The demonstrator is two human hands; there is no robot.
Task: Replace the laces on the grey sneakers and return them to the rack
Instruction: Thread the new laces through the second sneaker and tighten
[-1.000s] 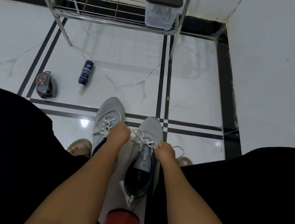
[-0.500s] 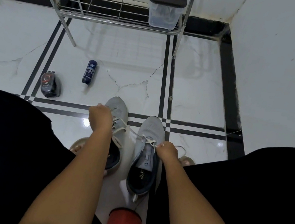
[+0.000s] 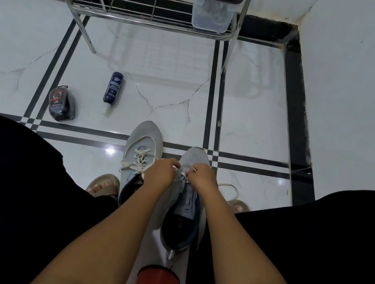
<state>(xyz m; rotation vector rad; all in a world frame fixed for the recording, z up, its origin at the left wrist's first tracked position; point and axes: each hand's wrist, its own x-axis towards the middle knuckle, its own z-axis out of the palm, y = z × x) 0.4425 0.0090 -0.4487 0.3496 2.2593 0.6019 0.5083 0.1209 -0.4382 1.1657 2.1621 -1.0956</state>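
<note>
White tiled floor point(image 3: 165, 85) holds two grey sneakers point(image 3: 144, 143); my left hand point(image 3: 160, 174) and right hand point(image 3: 203, 177) both pinch one lace point(image 3: 182, 177).

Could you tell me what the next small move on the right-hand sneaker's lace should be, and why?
Probably draw the lace taut: both the left hand and right hand pinch it over the right sneaker, and a slack loop lies beside that sneaker.

You're in a home, probably an entryway corner: glossy white floor tiles point(image 3: 170, 86) with black borders, metal shoe rack point(image 3: 151, 14) against the wall point(image 3: 357, 93), shoe-care bottle point(image 3: 113, 87) (label unreadable) lying on the floor.
</note>
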